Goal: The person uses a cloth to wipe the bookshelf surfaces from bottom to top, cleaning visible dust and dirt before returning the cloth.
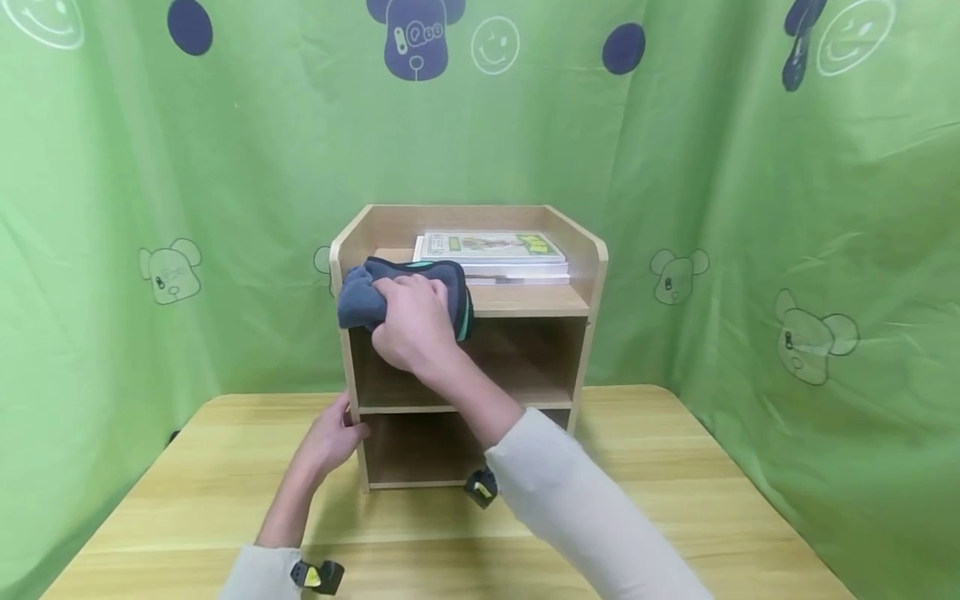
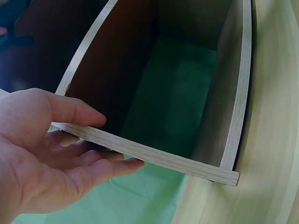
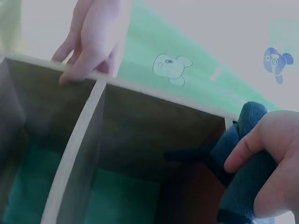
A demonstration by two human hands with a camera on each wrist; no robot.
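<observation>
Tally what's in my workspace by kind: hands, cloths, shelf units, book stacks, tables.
Hands: 2 (left hand, right hand)
Cloth: 1
Shelf unit: 1
Stack of books: 1, taken as one pile
Table: 1
Total: 6

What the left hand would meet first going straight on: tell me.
The side panel, most likely: its front edge sits between the thumb and fingers of the left hand, though depth is unclear.

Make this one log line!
right grip: holds blue-grey cloth | left grip: holds side of shelf unit | books: stacked on top
</observation>
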